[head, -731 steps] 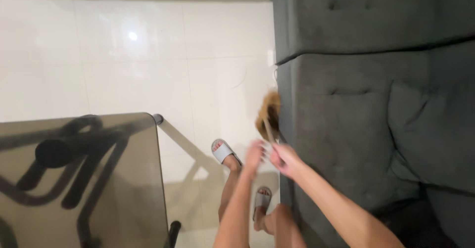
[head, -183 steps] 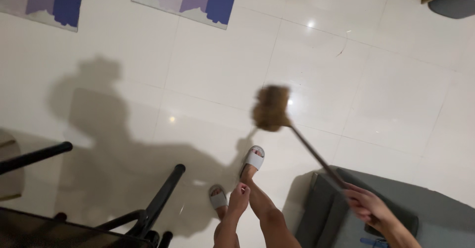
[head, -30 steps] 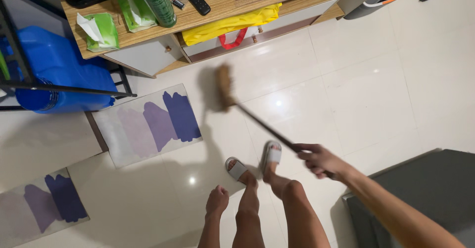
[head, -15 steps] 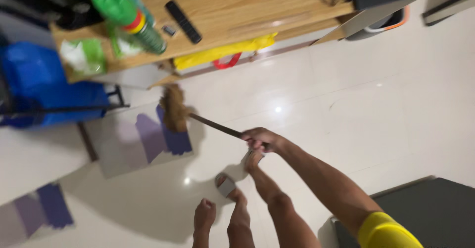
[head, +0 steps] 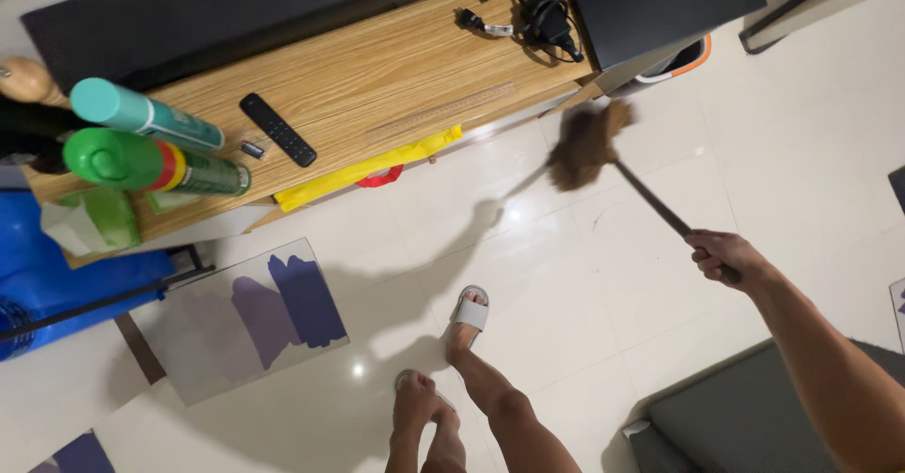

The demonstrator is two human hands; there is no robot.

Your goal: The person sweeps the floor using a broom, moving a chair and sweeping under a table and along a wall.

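Note:
My right hand [head: 721,256] is closed around the thin dark handle of a brown feather duster [head: 584,143]. The fluffy head is raised off the white tiled floor, just in front of the right end of a low wooden table [head: 396,67]. My arm reaches in from the lower right. My left hand is out of sight. My legs stand at the bottom centre, with a white slipper [head: 468,311] on one foot.
On the table lie a black remote [head: 277,130], a ruler [head: 440,113], a coiled charger cable [head: 539,11], a black laptop [head: 660,1] and spray cans [head: 156,160]. A yellow cloth [head: 368,166] hangs below. A blue container [head: 57,284], a patterned mat [head: 240,317] and a grey sofa [head: 745,426] surround me.
The duster head has swung from the left, near the mat, over to the right end of the table. My right hand moved right and the view tilted toward the tabletop.

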